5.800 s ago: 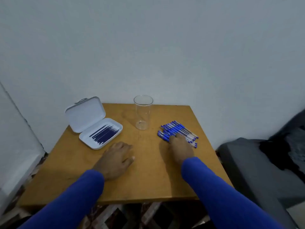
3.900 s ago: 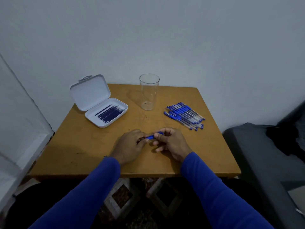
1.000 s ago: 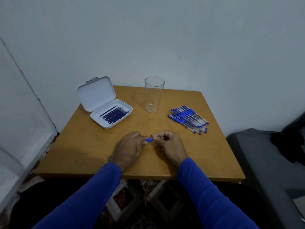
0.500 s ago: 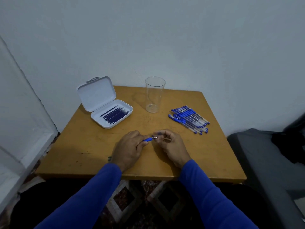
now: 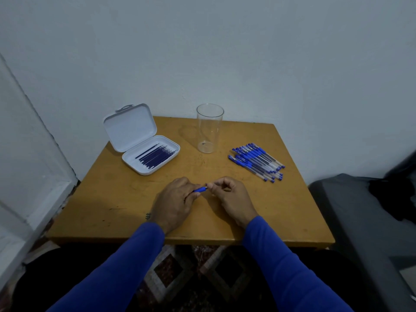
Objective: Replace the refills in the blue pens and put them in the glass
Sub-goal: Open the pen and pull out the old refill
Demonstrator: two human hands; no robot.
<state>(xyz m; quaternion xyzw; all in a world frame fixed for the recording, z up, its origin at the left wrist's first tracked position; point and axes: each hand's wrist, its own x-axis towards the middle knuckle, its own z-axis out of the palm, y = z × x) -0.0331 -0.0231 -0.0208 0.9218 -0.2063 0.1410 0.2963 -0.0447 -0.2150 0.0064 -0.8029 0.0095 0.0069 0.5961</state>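
Observation:
My left hand (image 5: 174, 202) grips a blue pen (image 5: 200, 189) low over the middle of the wooden table (image 5: 117, 199); most of the pen is hidden in the fist. My right hand (image 5: 229, 199) pinches the pen's metal tip end with thumb and fingers. A clear empty glass (image 5: 209, 128) stands upright at the back centre. Several blue pens (image 5: 256, 161) lie in a pile at the right. An open white case (image 5: 144, 143) at the back left holds several dark blue refills (image 5: 155, 155).
A white wall runs behind the table and a white panel (image 5: 27, 154) stands at the left. A dark grey seat (image 5: 360, 221) sits to the right of the table. Patterned floor (image 5: 184, 273) shows below the front edge.
My right hand's fingers have shifted on the pen's tip end, and the thin metal point seen half a second ago is hidden by them. Both hands stay in place.

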